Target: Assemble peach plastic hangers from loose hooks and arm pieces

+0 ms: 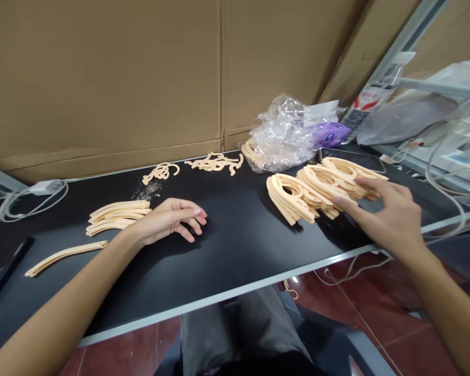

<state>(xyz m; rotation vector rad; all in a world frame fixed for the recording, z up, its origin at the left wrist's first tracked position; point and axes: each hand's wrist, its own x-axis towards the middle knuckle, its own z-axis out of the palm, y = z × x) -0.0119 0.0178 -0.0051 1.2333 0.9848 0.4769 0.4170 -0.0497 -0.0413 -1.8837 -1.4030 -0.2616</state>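
My right hand (391, 214) is over the right end of a pile of cream plastic hanger pieces with large oval openings (293, 198). Its thumb and index finger are apart and appear to touch the pieces there; nothing is lifted. My left hand (172, 219) hovers over the black tabletop, palm turned inward, fingers loosely spread and holding nothing. Beside its wrist lies a stack of curved cream hanger arms (117, 214), partly hidden by the hand. A separate curved arm piece (66, 257) rests further left, near my forearm.
Small cream hooks (160, 172) and a second heap of hooks (215, 163) lie along the back edge. Behind the oval pieces are a clear plastic bag (282, 136), a purple packet (331, 134) and a bottle (372, 99). A white cable (43, 196) coils at left; cardboard (102, 78) stands behind.
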